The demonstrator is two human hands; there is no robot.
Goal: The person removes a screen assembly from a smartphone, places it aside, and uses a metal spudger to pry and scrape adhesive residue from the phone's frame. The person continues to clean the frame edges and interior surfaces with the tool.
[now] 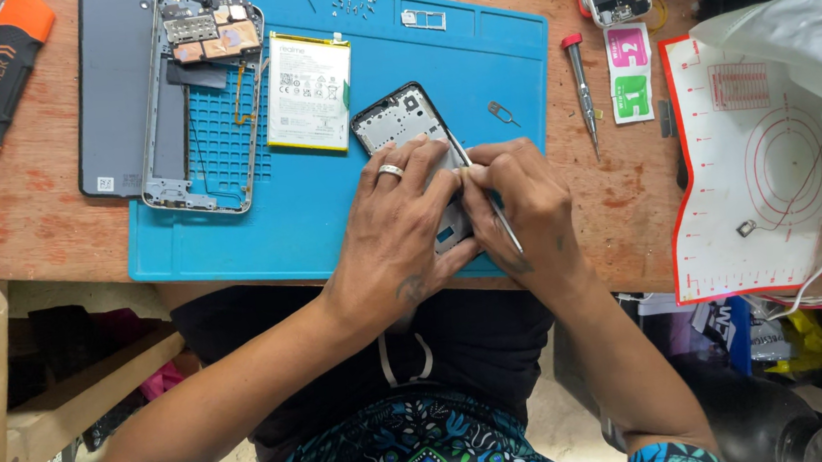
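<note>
Here, left hand [398, 224] presses phone frame [405, 121] — right hand [519, 205] pinches tweezers [491, 201].

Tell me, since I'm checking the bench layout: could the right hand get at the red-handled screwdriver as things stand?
Probably yes. The red-handled screwdriver lies bare on the wooden table, just past the blue mat, with nothing lying between. But the right hand is pinching a thin metal tool, so it isn't free.
</note>
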